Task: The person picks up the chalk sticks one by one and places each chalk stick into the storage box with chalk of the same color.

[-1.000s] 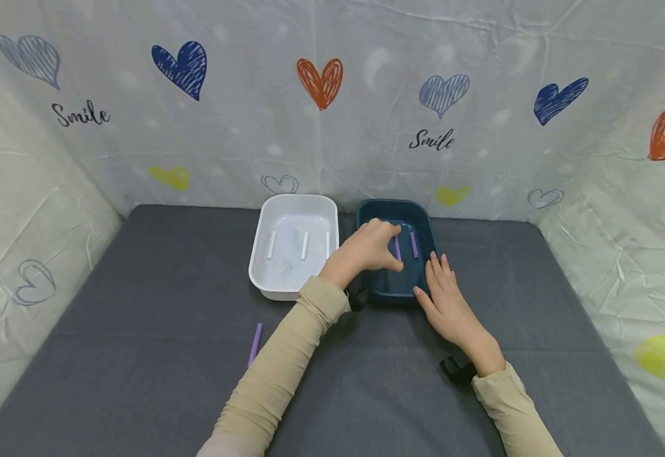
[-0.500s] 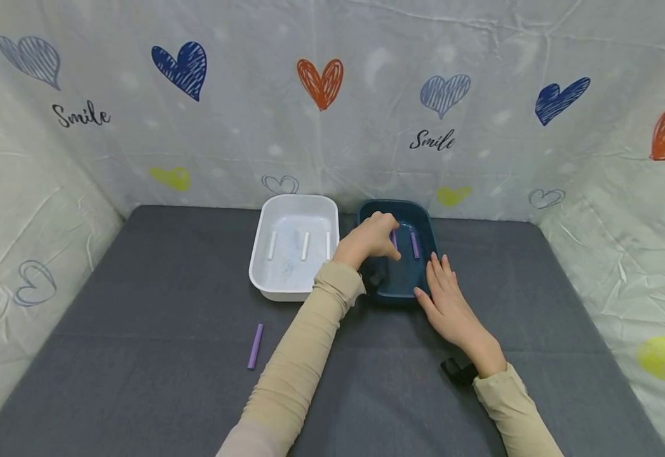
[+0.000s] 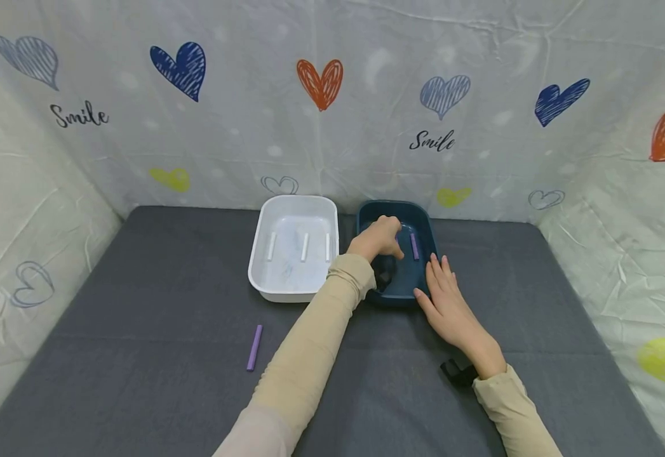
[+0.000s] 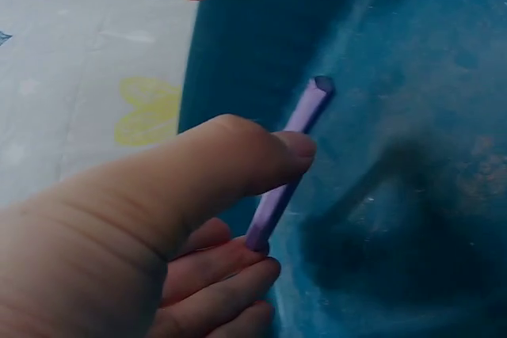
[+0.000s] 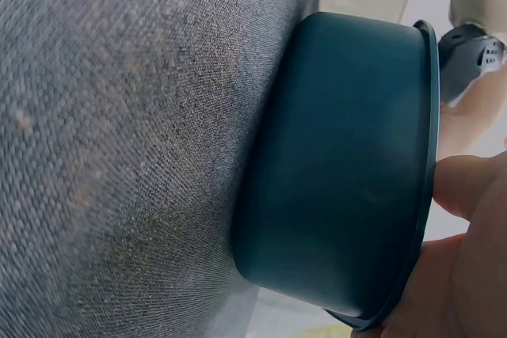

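In the head view, my left hand (image 3: pixel 379 237) reaches down inside the dark teal tub (image 3: pixel 408 284). Seen from the left wrist, its thumb lies across a slim faceted purple stick (image 4: pixel 276 205). Fingertips meet the stick's lower end, so the hand appears to pinch it at a slant above the tub's floor. A second purple stick (image 3: pixel 415 246) lies in the tub near its right wall. My right hand (image 3: pixel 451 309) rests along the tub's right side with straight fingers touching the rim, thumb toward the front corner.
Left of the teal tub stands a white tub (image 3: pixel 263 279) with three white sticks (image 3: pixel 305 247) in it. Another purple stick (image 3: pixel 255 348) lies on the grey cloth (image 3: pixel 138 355) in front, left of my left sleeve. A printed curtain (image 3: pixel 241 127) rises behind the table.
My left forearm has shifted right and the hand has sunk deeper into the teal tub. The stick on the cloth has come fully into sight. My right hand stays put.
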`<state>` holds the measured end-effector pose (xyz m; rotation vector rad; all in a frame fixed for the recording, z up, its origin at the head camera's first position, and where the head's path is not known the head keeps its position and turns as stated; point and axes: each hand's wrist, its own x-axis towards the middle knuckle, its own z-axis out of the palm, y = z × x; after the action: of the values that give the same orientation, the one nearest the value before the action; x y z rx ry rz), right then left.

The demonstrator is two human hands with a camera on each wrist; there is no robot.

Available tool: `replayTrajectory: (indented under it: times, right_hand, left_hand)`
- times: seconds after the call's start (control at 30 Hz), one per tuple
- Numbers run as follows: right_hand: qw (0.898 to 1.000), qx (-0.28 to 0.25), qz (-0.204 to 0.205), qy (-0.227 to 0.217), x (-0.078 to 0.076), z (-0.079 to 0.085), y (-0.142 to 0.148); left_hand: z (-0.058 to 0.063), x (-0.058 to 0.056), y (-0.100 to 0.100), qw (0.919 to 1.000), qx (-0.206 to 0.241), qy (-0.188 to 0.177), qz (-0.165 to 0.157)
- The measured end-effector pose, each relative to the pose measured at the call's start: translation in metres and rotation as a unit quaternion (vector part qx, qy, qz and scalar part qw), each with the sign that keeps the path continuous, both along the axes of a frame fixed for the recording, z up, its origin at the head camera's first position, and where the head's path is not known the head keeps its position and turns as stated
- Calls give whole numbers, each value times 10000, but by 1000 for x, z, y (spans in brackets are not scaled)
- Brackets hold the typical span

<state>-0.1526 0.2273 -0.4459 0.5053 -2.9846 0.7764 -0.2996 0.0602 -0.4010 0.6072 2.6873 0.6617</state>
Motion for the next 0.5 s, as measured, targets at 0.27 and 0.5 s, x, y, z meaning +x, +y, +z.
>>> replayTrajectory:
  times: [0.27, 0.5]
  right_hand:
    - [10000, 21, -3, -45, -1, -1, 0]
    - [10000, -11, -18, 50, 0, 0, 0]
  left_hand:
    - [-8, 1, 1, 9999, -116, -49, 112]
    - [-16, -1, 0, 9995, -317, -68, 66]
